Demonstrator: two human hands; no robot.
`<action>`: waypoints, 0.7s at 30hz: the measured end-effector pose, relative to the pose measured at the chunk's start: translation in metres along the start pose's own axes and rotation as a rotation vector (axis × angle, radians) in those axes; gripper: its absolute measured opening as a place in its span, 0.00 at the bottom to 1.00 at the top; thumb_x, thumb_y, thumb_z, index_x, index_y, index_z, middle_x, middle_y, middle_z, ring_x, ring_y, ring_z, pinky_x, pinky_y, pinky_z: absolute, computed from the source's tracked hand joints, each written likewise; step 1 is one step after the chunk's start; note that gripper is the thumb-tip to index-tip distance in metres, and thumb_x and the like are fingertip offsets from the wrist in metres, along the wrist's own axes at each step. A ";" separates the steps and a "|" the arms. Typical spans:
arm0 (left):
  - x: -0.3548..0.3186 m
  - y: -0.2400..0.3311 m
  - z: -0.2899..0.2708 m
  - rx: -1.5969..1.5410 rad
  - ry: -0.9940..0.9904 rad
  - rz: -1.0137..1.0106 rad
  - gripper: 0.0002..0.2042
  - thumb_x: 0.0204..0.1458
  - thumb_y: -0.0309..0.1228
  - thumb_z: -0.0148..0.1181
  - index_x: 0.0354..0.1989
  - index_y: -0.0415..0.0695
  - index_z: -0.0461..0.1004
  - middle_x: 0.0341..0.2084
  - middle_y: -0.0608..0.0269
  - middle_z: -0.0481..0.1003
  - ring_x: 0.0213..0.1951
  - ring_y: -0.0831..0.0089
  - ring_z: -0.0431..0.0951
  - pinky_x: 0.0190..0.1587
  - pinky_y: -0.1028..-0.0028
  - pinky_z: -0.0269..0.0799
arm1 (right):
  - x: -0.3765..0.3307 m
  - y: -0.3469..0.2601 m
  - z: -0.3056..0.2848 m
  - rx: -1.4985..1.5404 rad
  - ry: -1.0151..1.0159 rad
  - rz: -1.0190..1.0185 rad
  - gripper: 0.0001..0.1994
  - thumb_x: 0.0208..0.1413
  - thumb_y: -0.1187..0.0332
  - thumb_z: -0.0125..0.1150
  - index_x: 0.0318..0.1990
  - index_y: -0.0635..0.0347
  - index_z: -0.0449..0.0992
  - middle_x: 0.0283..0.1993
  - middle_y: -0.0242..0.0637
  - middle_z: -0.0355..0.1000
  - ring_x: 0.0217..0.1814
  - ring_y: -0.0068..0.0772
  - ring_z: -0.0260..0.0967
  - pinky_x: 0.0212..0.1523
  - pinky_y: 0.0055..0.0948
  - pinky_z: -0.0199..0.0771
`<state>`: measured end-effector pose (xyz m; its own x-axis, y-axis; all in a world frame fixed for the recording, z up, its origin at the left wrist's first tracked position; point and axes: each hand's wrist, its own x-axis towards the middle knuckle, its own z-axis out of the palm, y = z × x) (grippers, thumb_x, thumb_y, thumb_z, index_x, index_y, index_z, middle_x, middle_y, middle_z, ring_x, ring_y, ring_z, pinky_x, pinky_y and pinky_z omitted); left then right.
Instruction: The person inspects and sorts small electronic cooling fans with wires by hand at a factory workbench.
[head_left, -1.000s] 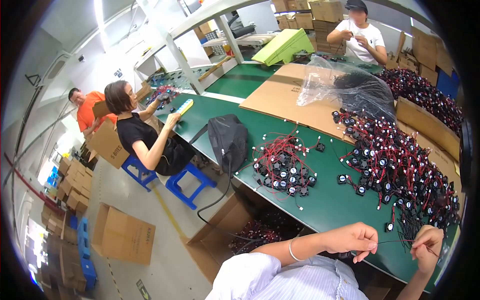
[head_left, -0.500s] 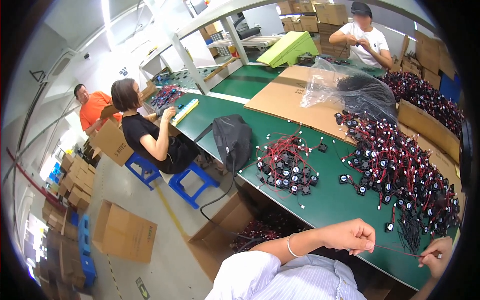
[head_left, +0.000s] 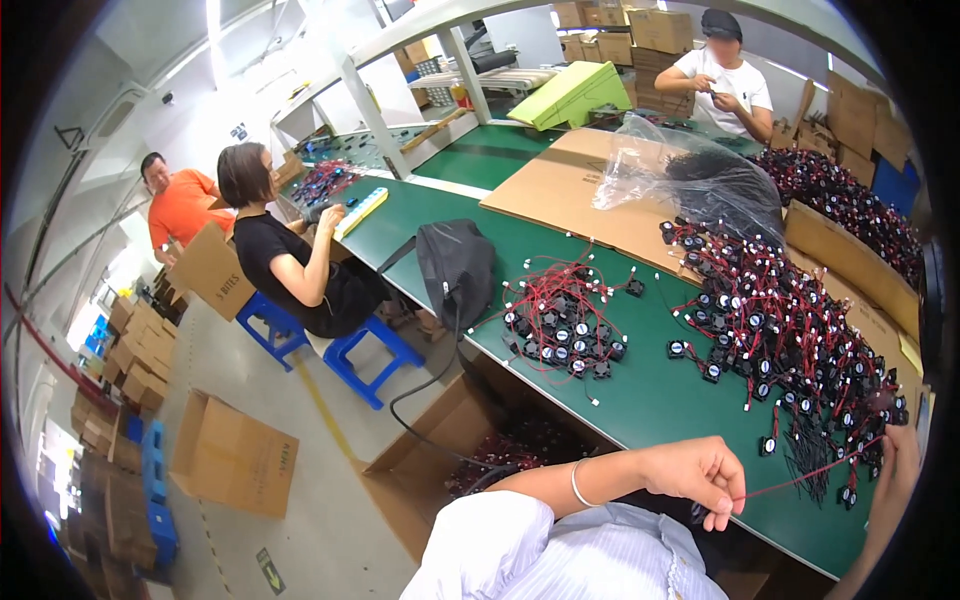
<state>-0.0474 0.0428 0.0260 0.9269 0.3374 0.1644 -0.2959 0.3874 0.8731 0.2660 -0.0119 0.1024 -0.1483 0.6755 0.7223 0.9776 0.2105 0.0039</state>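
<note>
My left hand point(head_left: 697, 478), a bracelet on its wrist, is closed in a pinch on a thin red wire point(head_left: 800, 480) at the table's near edge. A dark piece shows under its fingers, probably a small fan, mostly hidden. Stretched up to the right, the wire reaches my right hand point(head_left: 897, 465), whose fingers are closed on it near the picture's rim. Below the wire's line lies a bunch of thin black cable ties point(head_left: 805, 455). Beside them spreads a large heap of small black fans point(head_left: 770, 340) with red wires and white plugs. A smaller pile of fans point(head_left: 565, 330) sits to the left.
A black bag point(head_left: 455, 270) lies on the green table point(head_left: 640, 400). Flat cardboard point(head_left: 550, 185) and a clear plastic bag point(head_left: 690, 175) are farther back. An open carton point(head_left: 430, 430) stands below the table edge. Co-workers sit at the left and far right; another person stands behind.
My right hand has moved up and away, drawing the red wire into a longer upward slant. My left hand keeps its pinch, fingers turned slightly down. The whole view has shifted slightly.
</note>
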 end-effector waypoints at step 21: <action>-0.015 0.026 -0.049 -0.210 0.623 0.793 0.13 0.50 0.27 0.52 0.44 0.35 0.67 0.43 0.49 0.70 0.45 0.63 0.71 0.51 0.67 0.64 | -0.009 -0.110 0.036 0.435 -0.265 -0.482 0.08 0.33 0.76 0.54 0.27 0.61 0.70 0.32 0.40 0.66 0.32 0.38 0.64 0.37 0.35 0.66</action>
<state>-0.0805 0.0894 0.0237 0.1806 0.9233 0.3390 -0.8603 -0.0188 0.5094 0.1543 -0.0157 0.0707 -0.6362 0.5735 0.5161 0.6530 0.7565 -0.0356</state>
